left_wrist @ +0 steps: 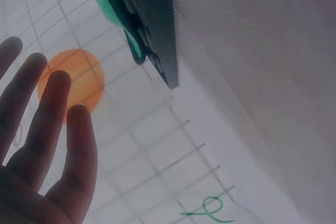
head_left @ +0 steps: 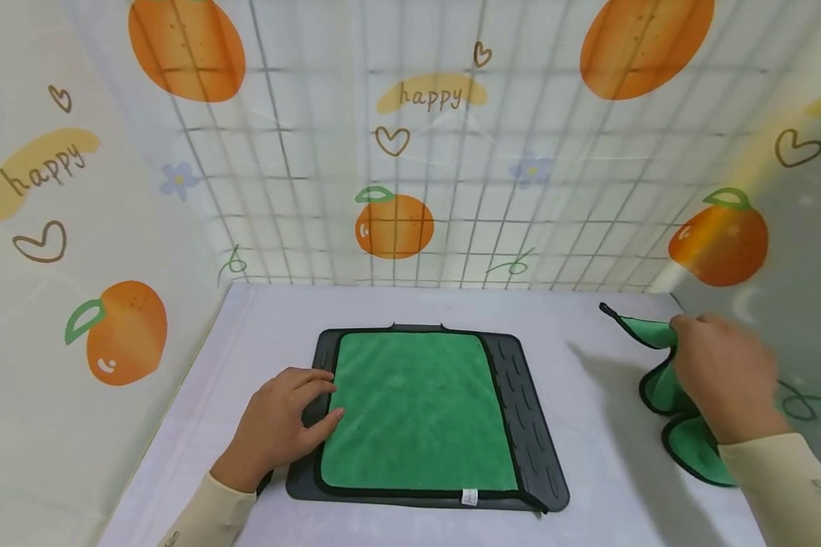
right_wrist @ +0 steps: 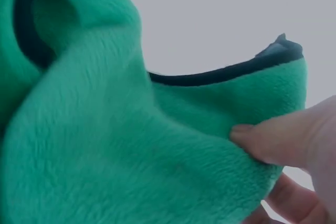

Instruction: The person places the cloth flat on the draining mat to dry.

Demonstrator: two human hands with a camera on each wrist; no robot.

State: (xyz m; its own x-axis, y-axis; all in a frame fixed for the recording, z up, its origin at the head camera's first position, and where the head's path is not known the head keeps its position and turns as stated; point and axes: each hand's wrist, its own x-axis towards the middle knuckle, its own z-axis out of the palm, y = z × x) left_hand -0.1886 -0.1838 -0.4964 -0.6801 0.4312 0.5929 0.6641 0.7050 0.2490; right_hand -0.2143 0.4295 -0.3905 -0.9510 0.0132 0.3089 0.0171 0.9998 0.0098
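Green and black-edged, the flat cloth lies spread on the dark board, midway along the worktop and close to its near edge, with a strip of board showing at right. The held cloth is crumpled above the worktop's right edge, one tip toward the far right corner, its length slanting back toward the near right corner. The right hand pinches it between thumb and fingers. The left hand, nearer the board, has its fingers parted over the flat cloth's left border; whether they touch, I cannot tell. What seems to count: board and flat cloth lie left of the right hand, well apart from it.
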